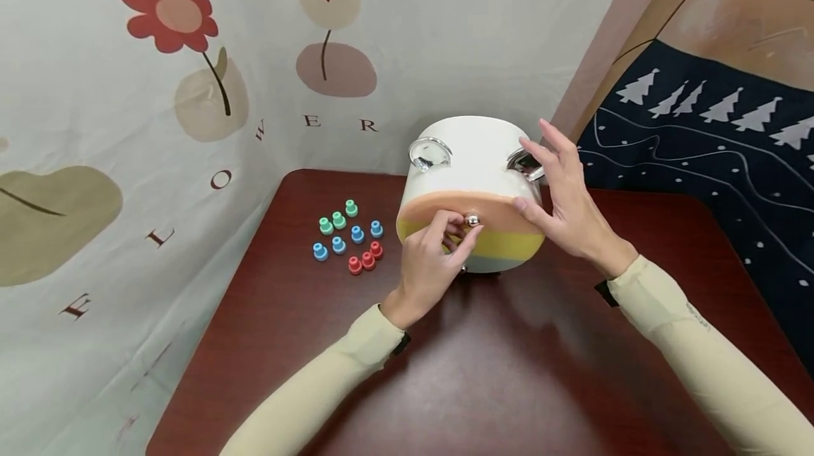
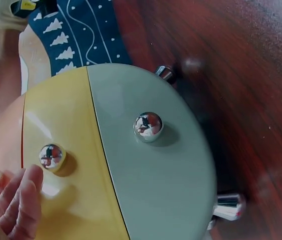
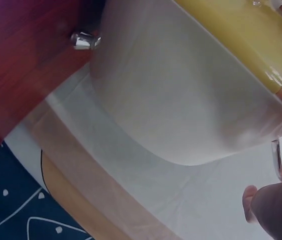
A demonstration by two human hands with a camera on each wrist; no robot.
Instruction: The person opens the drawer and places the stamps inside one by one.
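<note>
The bench (image 1: pixel 509 371) carries a round drawer box (image 1: pixel 473 166) at centre frame. The right hand (image 1: pixel 562 194), fingers spread, steadies its side; the left hand (image 1: pixel 432 258) pinches the top drawer's knob (image 1: pixel 472 220). All drawers look closed, and the pegs (image 1: pixel 348 237) lie loose left of the box.

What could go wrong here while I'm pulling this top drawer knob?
The left hand pinches the top knob while the right hand only rests open against the box; a hard pull might slide or tip the box on its small metal feet. The caps lie loose beside it, so a sideways shove could scatter them across the table.
</note>
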